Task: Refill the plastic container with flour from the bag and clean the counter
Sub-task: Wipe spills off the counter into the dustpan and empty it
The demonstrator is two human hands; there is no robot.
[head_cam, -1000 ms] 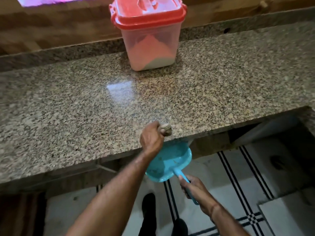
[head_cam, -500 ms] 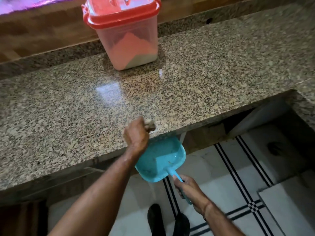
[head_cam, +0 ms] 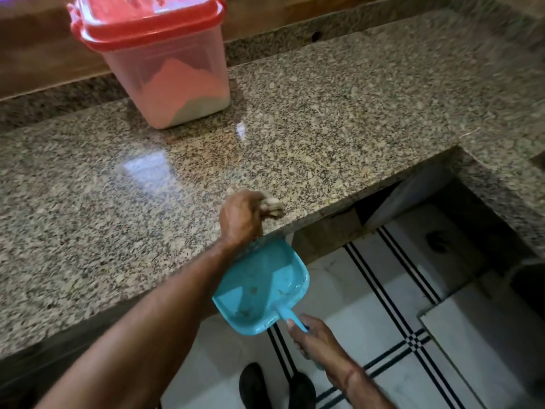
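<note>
While cleanup reaches the near edge, the granite tabletop [head_cam: 324, 119] fills the view, with the plastic container [head_cam: 165, 69] upright at 11 o'clock, red lid on, flour heaped inside. At 6 o'clock the blue dustpan [head_cam: 262, 287] waits below the edge. The likely slip, as I judge it: sweepings miss its mouth and land on the tiled floor [head_cam: 368, 305], should the pan sag or sit off-line from the cloth [head_cam: 272, 206]. Its long axis runs from handle at 5 o'clock to mouth at 11 o'clock, mouth pointing under the edge. My right hand [head_cam: 312, 338] has its grip clenched round that handle; my left hand [head_cam: 240, 216] has its grip bunched on the pale cloth at the tabletop's edge.
</note>
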